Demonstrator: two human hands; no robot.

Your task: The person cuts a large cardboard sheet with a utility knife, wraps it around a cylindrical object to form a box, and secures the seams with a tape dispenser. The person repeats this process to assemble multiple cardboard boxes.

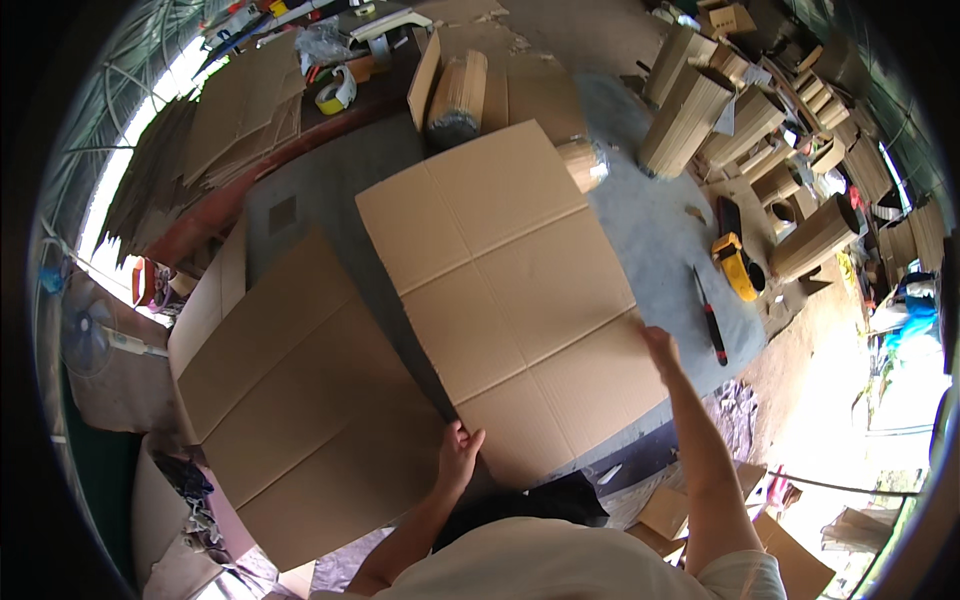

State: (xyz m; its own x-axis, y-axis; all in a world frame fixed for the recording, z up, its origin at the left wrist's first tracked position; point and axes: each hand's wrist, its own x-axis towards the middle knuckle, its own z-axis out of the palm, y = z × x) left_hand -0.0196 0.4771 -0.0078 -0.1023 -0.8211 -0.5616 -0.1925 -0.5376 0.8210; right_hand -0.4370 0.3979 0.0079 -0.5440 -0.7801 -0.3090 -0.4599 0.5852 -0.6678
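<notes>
A flat, creased cardboard sheet (500, 265) lies at a slant over the grey worktable in front of me. My left hand (460, 455) is closed on its left edge near the corner closest to me. My right hand (659, 352) grips the right edge further up, its fingers partly hidden by the board. To the left is a second, darker cardboard sheet (310, 410), also creased, reaching past the table's near side. A knife with a red and black handle (715, 335) lies to the right of my right hand.
Beyond the knife sits a yellow and black tool (738, 268). Several cardboard tubes (685, 120) stand at the back right. A wrapped cardboard roll (458, 98) is at the far side. Stacked cardboard (245, 100) and a tape roll (336, 92) lie far left, with a fan (88, 328) nearer.
</notes>
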